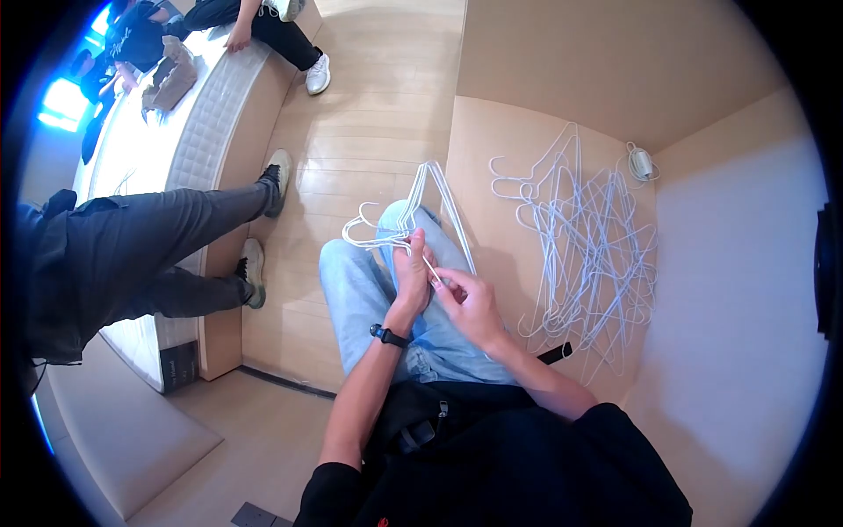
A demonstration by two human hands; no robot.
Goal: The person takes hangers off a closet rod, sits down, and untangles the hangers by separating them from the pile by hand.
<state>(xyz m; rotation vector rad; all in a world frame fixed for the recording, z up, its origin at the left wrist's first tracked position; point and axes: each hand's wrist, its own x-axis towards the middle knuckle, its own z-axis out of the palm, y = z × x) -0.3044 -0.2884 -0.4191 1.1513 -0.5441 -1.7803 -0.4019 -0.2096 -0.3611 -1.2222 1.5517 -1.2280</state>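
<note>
My left hand, with a black watch on its wrist, is closed around a small bunch of white wire hangers. Their hooks point left and their triangular frames spread up and to the right, over my knees in light blue jeans. Right beside it, my right hand pinches a thin white length of wire that seems to belong to one of these hangers. The fingers partly hide where the wires meet.
To my right, a tangled pile of white wire hangers lies on a wooden surface beside a white cable with a plug block. On the left a person in dark trousers stands near a mattress; other people sit farther back.
</note>
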